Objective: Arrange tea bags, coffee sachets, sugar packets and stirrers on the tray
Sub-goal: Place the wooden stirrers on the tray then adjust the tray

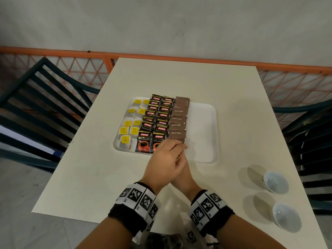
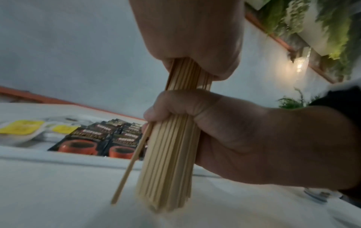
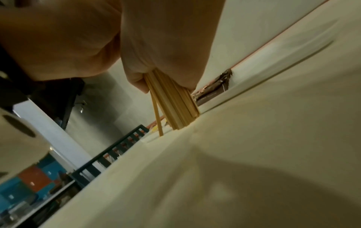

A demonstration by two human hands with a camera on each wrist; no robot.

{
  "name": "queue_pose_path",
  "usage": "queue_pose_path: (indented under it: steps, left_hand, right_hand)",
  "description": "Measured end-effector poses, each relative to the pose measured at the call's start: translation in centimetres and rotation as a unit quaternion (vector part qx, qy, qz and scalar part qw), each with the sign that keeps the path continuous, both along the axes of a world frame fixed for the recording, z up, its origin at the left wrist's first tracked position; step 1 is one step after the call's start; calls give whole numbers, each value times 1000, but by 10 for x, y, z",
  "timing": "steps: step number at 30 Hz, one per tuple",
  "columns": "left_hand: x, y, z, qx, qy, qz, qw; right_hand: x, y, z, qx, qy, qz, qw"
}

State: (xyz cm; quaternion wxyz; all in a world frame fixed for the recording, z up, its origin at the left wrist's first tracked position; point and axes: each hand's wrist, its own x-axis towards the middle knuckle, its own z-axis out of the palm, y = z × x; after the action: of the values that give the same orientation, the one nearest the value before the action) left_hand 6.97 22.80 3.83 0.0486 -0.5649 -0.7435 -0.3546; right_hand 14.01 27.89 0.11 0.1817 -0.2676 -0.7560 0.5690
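Both my hands grip one bundle of wooden stirrers (image 2: pixel 170 162) that stands upright, its lower ends on the table just before the tray's near edge. My left hand (image 1: pixel 163 157) holds the top of the bundle, my right hand (image 1: pixel 183 177) grips it lower down. One stirrer (image 2: pixel 129 171) splays out from the rest. On the white tray (image 1: pixel 203 132) lie tea bags (image 1: pixel 129 126) with yellow tags at the left, two columns of black coffee sachets (image 1: pixel 156 119) in the middle and a column of brown sugar packets (image 1: pixel 179 119) beside them. The tray's right part is bare.
Two small white bowls (image 1: pixel 275 181) (image 1: pixel 286 217) stand on the cream table (image 1: pixel 107 186) at the near right. Dark slatted chairs stand to the left (image 1: pixel 36 105) and right (image 1: pixel 310 141). An orange lattice rail (image 1: pixel 179 57) runs behind the table.
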Motion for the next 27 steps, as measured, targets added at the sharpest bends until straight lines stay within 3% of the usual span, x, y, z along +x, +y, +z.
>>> queue_pose_path:
  steps: [3, 8, 12, 14, 17, 20, 22, 25, 27]
  left_hand:
    - [-1, -6, -8, -49, 17, 10, 999]
    - [-1, -3, -5, -81, 21, -8, 996]
    - [-15, -9, 9, -80, -199, -42, 976]
    - [-25, -12, 19, -25, -335, -15, 942]
    - [-35, -20, 28, 1, -516, 44, 856]
    - [-41, -29, 23, -131, -565, 58, 813]
    - [-42, -30, 17, -188, -629, 21, 754]
    - [-41, -26, 15, -189, -737, -20, 649]
    - [-41, -21, 12, -197, -765, -2, 613]
  right_hand:
    - [-5, -1, -8, 92, -37, 35, 994]
    - [-4, 1, -7, 64, -18, 60, 996]
    - [-3, 6, -2, -21, -10, 32, 999]
    - [-6, 14, -3, -104, -27, -38, 993]
    - [-12, 28, 6, -173, -55, -90, 979]
    - [-18, 32, 21, -264, -56, -42, 962]
    - [-23, 30, 23, -303, -108, -19, 947]
    - [-29, 26, 26, -279, -182, 23, 942]
    - [-31, 22, 32, -254, -190, 47, 947]
